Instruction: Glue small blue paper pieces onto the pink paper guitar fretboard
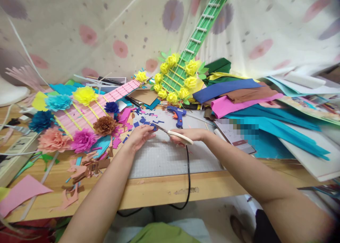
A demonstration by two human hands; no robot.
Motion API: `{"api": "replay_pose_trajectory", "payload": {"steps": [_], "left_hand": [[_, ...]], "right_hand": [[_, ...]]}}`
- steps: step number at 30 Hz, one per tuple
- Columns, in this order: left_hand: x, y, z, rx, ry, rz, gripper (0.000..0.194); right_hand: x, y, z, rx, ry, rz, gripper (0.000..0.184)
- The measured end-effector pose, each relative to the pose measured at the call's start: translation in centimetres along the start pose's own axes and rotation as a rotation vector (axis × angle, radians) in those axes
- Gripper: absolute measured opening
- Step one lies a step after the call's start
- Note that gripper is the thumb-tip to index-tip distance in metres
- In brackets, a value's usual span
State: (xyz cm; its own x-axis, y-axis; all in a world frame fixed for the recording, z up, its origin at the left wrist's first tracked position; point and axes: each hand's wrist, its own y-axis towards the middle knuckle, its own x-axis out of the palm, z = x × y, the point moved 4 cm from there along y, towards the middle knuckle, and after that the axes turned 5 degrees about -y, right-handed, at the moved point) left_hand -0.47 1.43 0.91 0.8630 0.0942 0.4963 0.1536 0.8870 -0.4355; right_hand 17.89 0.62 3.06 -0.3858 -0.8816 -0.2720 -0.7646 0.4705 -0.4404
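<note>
My right hand (pixel 180 136) is closed round the white handles of a pair of scissors (pixel 183 136), whose blades point left toward my other hand. A small piece of blue paper (pixel 153 127) is pinched in my left hand (pixel 142 135), close to the blade tips. Both hands are over a grey cutting mat (pixel 170 161). Blue paper scraps (pixel 136 123) lie just beyond my left fingers. Behind the scissors a blue glue gun (pixel 178 115) rests on the mat.
A pink paper guitar (pixel 79 121) with paper flowers lies left. A green one (pixel 183 68) with yellow roses leans at the back. Coloured paper sheets (pixel 236 94) and a phone (pixel 236 138) are on the right. A black cable (pixel 188 179) hangs over the front edge.
</note>
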Motion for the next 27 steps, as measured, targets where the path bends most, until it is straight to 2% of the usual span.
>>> {"api": "replay_pose_trajectory", "payload": {"steps": [7,16,27], "left_hand": [[0.03,-0.05,0.06,0.003,0.025,0.023,0.008],[-0.05,0.14,0.00,0.008,0.013,-0.034,0.015],[0.44,-0.50,0.48,0.017,0.164,-0.031,0.015]], "right_hand": [[0.26,0.58,-0.76,0.027,-0.031,0.058,0.052],[0.44,0.66,-0.41,0.039,0.067,0.086,0.062],[-0.20,0.40,-0.06,0.046,0.053,0.086,0.061]]}}
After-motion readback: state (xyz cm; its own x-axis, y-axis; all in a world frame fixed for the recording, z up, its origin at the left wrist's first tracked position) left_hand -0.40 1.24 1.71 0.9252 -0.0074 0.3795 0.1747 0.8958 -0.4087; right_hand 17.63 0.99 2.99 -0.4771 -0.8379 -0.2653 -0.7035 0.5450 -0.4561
